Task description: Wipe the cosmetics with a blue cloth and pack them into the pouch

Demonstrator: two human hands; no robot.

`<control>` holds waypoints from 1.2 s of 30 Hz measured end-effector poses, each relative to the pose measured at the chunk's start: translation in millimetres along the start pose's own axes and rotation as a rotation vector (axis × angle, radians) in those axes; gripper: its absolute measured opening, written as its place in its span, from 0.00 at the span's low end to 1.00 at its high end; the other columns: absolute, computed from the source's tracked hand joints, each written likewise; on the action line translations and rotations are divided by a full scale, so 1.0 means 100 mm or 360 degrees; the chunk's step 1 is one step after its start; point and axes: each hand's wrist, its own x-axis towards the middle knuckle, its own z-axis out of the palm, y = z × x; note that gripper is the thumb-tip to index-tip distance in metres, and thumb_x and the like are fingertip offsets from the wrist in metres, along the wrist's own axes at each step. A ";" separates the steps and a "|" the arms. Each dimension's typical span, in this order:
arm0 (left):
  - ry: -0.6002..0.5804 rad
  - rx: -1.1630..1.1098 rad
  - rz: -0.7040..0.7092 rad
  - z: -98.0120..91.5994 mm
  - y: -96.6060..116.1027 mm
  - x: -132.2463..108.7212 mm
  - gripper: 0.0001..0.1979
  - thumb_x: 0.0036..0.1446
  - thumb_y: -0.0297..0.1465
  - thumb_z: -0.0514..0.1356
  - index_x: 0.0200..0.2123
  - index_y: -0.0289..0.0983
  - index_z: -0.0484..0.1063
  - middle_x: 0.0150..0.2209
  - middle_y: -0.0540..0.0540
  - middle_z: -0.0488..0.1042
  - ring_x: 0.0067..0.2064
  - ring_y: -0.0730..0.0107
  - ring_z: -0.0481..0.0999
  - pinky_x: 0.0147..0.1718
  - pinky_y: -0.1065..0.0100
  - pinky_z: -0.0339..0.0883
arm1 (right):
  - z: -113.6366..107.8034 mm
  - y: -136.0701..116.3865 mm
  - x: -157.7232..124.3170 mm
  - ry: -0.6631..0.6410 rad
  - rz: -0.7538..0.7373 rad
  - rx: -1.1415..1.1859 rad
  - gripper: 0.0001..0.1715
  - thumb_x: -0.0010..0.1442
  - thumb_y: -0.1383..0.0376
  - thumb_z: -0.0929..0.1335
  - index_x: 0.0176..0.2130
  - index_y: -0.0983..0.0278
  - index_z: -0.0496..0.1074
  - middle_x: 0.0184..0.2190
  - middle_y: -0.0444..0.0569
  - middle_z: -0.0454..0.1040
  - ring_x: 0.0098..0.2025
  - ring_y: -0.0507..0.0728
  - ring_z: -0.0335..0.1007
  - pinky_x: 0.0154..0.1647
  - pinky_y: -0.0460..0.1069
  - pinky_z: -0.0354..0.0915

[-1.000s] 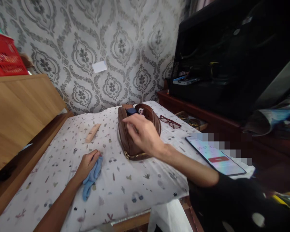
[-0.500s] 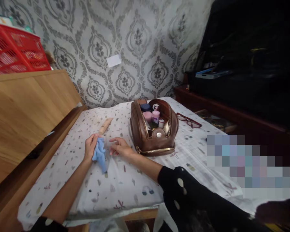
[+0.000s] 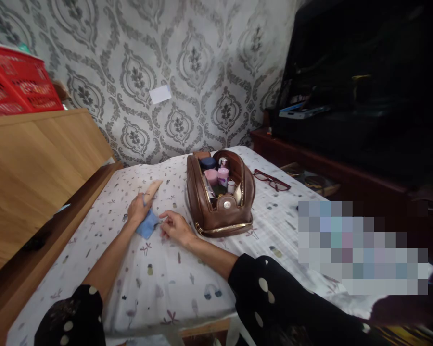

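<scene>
- Right hand (image 3: 177,227): over the bag's (image 3: 197,202) mouth a second ago; now left of the bag, close at the cloth's (image 3: 146,226) edge, contact unclear.
- Left hand (image 3: 138,210): well short of the tube (image 3: 153,189) a second ago; now at its near end.
- Cloth: trailed long; now a shorter, flatter patch between the hands.
- Pink jar (image 3: 211,177): hidden a second ago; now visible inside the bag.
- Left sleeve (image 3: 74,317): now in view.
</scene>
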 end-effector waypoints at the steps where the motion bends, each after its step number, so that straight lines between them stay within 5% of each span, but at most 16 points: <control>1: -0.0014 0.0036 0.0008 -0.03 0.01 -0.05 0.22 0.57 0.41 0.59 0.51 0.35 0.70 0.50 0.31 0.77 0.54 0.41 0.76 0.47 0.55 0.67 | -0.01 0.00 0.00 0.0027 -0.0019 -0.0046 0.16 0.58 0.74 0.63 0.46 0.63 0.69 0.22 0.38 0.71 0.21 0.49 0.68 0.26 0.44 0.68; 4: -0.0007 0.0154 0.0077 -0.17 0.03 -0.28 0.20 0.59 0.40 0.58 0.51 0.36 0.71 0.50 0.33 0.77 0.54 0.42 0.75 0.46 0.56 0.67 | -0.04 -0.02 -0.02 0.0131 -0.0107 -0.0195 0.18 0.60 0.73 0.65 0.49 0.62 0.71 0.35 0.46 0.78 0.36 0.54 0.75 0.42 0.50 0.73; 7: 0.0016 0.0168 0.0263 -0.35 0.09 -0.68 0.20 0.61 0.41 0.55 0.51 0.37 0.71 0.47 0.37 0.78 0.50 0.49 0.76 0.45 0.59 0.67 | -0.07 -0.04 -0.03 0.0189 -0.0195 -0.0327 0.20 0.61 0.71 0.65 0.53 0.62 0.71 0.49 0.53 0.77 0.52 0.58 0.73 0.58 0.55 0.66; 13: -0.0446 -0.0462 0.0467 -0.67 0.26 -1.42 0.20 0.60 0.46 0.58 0.46 0.38 0.75 0.36 0.48 0.79 0.35 0.65 0.76 0.36 0.69 0.68 | -0.13 -0.10 -0.07 0.0134 -0.0262 -0.0550 0.20 0.67 0.67 0.60 0.54 0.65 0.72 0.53 0.57 0.76 0.55 0.59 0.71 0.60 0.55 0.62; 16: -0.0368 -0.0575 0.0335 -0.77 0.22 -1.41 0.20 0.61 0.47 0.55 0.39 0.37 0.77 0.30 0.49 0.77 0.30 0.67 0.73 0.32 0.70 0.66 | -0.14 -0.14 -0.10 0.0047 -0.0249 -0.0702 0.20 0.68 0.65 0.61 0.55 0.67 0.71 0.50 0.56 0.77 0.51 0.59 0.73 0.55 0.53 0.65; 19: -0.0066 -0.0661 0.0189 -0.86 0.17 -1.23 0.20 0.61 0.46 0.54 0.36 0.36 0.76 0.31 0.48 0.77 0.32 0.66 0.75 0.33 0.69 0.67 | -0.14 -0.18 -0.13 -0.0010 -0.0239 -0.0829 0.23 0.66 0.63 0.64 0.57 0.69 0.70 0.53 0.59 0.75 0.53 0.60 0.71 0.55 0.53 0.64; 24: 0.0324 -0.0857 0.0216 -0.83 0.28 -1.03 0.21 0.65 0.46 0.52 0.47 0.35 0.72 0.35 0.46 0.78 0.39 0.64 0.77 0.41 0.67 0.70 | -0.11 -0.25 -0.16 -0.0014 -0.0209 -0.1070 0.35 0.56 0.60 0.72 0.60 0.69 0.66 0.55 0.61 0.72 0.55 0.64 0.68 0.54 0.54 0.64; 26: 0.0303 -0.0857 0.0447 -0.70 0.34 -1.04 0.22 0.68 0.44 0.49 0.54 0.35 0.69 0.42 0.42 0.79 0.46 0.62 0.78 0.47 0.65 0.71 | -0.10 -0.26 -0.16 0.0073 -0.0159 -0.1226 0.38 0.54 0.58 0.73 0.59 0.71 0.65 0.55 0.64 0.71 0.56 0.67 0.67 0.55 0.56 0.63; 30: -0.0070 -0.0503 0.1204 -0.36 0.35 -1.10 0.20 0.71 0.37 0.46 0.51 0.37 0.74 0.53 0.38 0.76 0.56 0.58 0.74 0.58 0.56 0.65 | -0.09 -0.19 -0.15 0.0180 -0.0132 -0.1463 0.30 0.53 0.58 0.72 0.50 0.75 0.70 0.51 0.67 0.71 0.54 0.69 0.65 0.57 0.58 0.61; 36: -0.0109 -0.0329 0.1398 -0.19 0.24 -1.07 0.18 0.71 0.33 0.46 0.51 0.39 0.75 0.52 0.40 0.78 0.54 0.56 0.75 0.56 0.50 0.65 | -0.08 -0.04 -0.12 0.0242 -0.0278 -0.1601 0.21 0.57 0.59 0.69 0.46 0.72 0.71 0.46 0.63 0.73 0.50 0.67 0.66 0.53 0.56 0.62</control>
